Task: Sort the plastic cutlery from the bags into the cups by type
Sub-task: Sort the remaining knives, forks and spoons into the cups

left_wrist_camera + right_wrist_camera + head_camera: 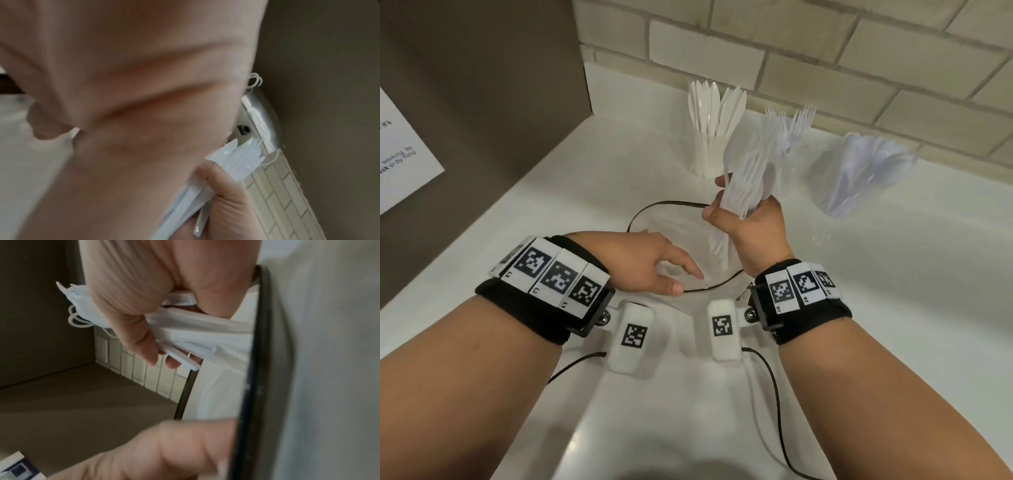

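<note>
My right hand [726, 202] grips a bundle of white plastic cutlery [748, 171], forks and spoons mixed, raised above a clear bag with a black rim [654, 204]. In the right wrist view the fingers [152, 353] wrap round the bundle's handles [205, 331]. My left hand [688, 282] lies on the bag near its front rim, with thumb and forefinger together on the plastic. Behind stand a clear cup of knives [707, 154], a cup of forks [791, 137] and, to the right, a leaning cup of spoons [859, 181].
A pale brick wall [859, 68] runs behind the cups on the white counter [893, 274]. A brown panel [482, 85] with a paper sheet [400, 154] closes the left side. Black cables [770, 377] trail from my wrist units.
</note>
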